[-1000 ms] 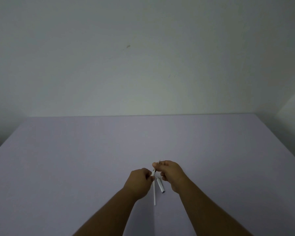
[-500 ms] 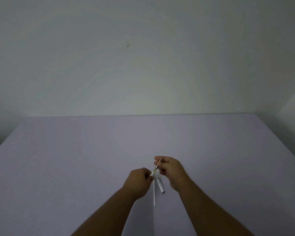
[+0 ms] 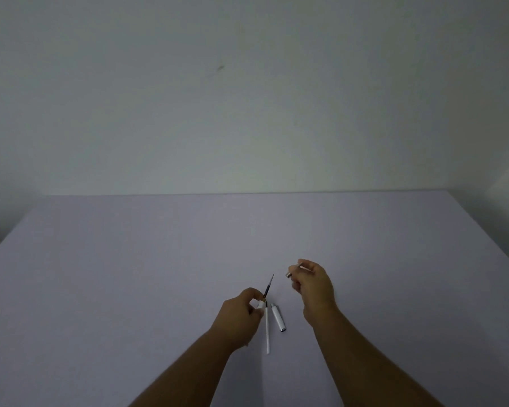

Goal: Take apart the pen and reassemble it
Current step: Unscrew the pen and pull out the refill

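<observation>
While the pen is in pieces, the white barrel (image 3: 267, 327) hangs low in the middle of the frame, pinched at its top by the left hand (image 3: 241, 312), with the thin dark refill (image 3: 269, 286) poking up out of it. The right hand (image 3: 312, 284), up and to the right, has its grip closed on the small tip piece (image 3: 290, 274). The cap (image 3: 277, 317) lies on the counter (image 3: 130, 274) between the arms. This looks like the taking-apart step. Next, I think the tip piece gets put down and the refill pulled out.

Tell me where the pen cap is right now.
In the head view the pen cap lies on the table near the bottom centre, between the two hands, just right of the white barrel held by the left hand.
</observation>
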The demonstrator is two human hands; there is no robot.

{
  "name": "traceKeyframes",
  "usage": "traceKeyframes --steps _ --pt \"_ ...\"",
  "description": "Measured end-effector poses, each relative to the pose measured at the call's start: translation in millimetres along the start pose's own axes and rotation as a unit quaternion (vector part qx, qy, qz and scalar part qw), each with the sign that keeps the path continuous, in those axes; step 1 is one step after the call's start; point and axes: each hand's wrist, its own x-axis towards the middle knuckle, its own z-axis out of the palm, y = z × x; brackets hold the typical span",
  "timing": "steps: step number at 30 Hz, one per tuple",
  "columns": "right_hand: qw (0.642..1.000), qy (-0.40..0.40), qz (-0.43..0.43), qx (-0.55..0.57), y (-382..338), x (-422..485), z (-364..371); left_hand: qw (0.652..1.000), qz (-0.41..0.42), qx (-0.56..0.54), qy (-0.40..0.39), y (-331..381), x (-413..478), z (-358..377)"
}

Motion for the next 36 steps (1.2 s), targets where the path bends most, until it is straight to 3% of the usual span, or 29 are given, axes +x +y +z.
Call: traceKeyframes --steps 2,4,6,12,24,27,30,34,36 --pt "0.982 -0.032 -0.008 -0.187 14 3 -8 1.000 -0.010 -0.003 0.001 -7 0 1" --pt "0.908 -0.083 -0.030 -0.409 32 1 -13 1.000 -0.016 -0.002 0.001 -13 1 2" --pt "0.858 -0.100 -0.045 -0.501 48 0 -16 1.000 -0.018 -0.004 -0.004 -16 1 3" --pt "0.898 -0.063 -0.033 -0.434 62 -1 -15 1.000 -0.020 0.000 -0.014 -22 0 6" --pt "0.906 -0.045 -0.038 -0.419 60 -5 -17 0.999 -0.019 0.011 -0.025 -23 -2 11" --pt "0.925 -0.032 -0.058 -0.374 52 -4 -21 1.000 -0.017 0.013 -0.023 -22 -1 11" --pt "0.972 -0.095 -0.004 -0.213 37 -6 -23 1.000 -0.010 0.011 -0.021 -19 1 13" --pt "0.959 -0.221 0.053 -0.171 28 -13 -19 1.000 0.005 0.011 -0.023 -13 2 19" --pt "0.957 -0.217 0.058 -0.183 27 -14 -14 1.000 0.007 0.017 -0.025 -11 2 21"
